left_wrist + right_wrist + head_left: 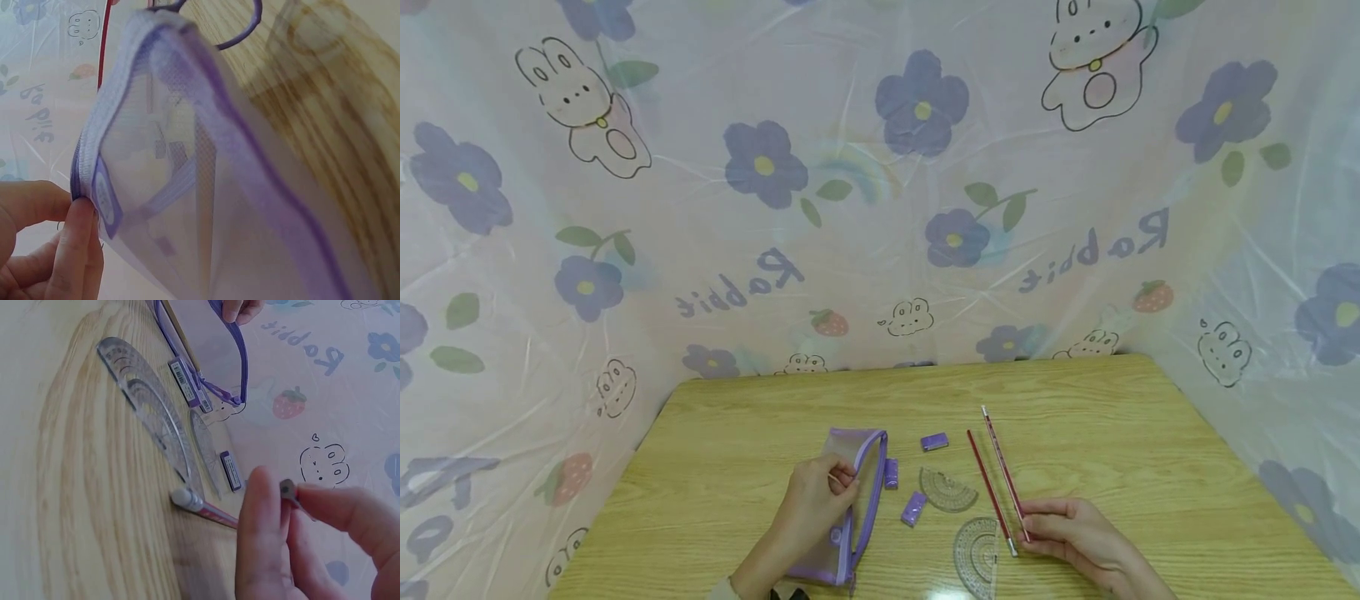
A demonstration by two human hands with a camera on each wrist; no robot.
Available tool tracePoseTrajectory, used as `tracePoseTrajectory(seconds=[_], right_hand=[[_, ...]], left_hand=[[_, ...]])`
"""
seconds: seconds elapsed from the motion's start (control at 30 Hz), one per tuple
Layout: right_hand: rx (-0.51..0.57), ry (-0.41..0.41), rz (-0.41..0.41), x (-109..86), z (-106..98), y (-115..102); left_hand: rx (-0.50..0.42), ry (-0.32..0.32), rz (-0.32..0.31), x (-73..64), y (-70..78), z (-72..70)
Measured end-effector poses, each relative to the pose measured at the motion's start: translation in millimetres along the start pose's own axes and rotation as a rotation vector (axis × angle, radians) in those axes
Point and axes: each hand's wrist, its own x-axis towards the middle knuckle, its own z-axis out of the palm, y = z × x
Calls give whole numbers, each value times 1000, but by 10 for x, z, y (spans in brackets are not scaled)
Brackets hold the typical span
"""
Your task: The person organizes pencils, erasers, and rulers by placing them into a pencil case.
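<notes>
Left hand: through the head camera I see the left hand (816,497) left of the surface's midline; its thumb and fingers are pinched together on the zipped rim of the pouch, no gap between them but the fabric.
Pouch: the see-through, purple-trimmed pouch (844,450) is on the left half of the surface (737,450), well short of the far edge; its mouth gapes toward the right edge; a tan strip shows through it in my left wrist view, though I cannot tell whether that lies inside.
Right hand: the right hand (1078,537) is right of the midline; its thumb and fingers close on one end of the patterned pencil, the rest loosely bent.
Patterned pencil: the patterned pencil (1003,467) slants away from the fingers, its white end toward the far edge; I cannot tell whether that end touches the surface.
Red pencil: the red pencil (988,483) lies just beside it, white-tipped end toward me.
Erasers: one purple eraser (935,442) lies nearest the far edge; a second eraser (891,473) sits beside the pouch's mouth; a third eraser (913,508) lies closer to me.
Protractors: a clear protractor (947,490) lies near the third eraser; another protractor (976,557) lies closer to me, near the red pencil.
Backdrop: a rabbit-and-flower cloth (850,250) hangs behind the far edge.
</notes>
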Motion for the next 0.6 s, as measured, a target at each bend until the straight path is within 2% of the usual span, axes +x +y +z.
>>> tracePoseTrajectory(seconds=[0.6], right_hand=[[10,-48,48,56,182,-5]], left_hand=[[19,0,-9,3,12,-5]])
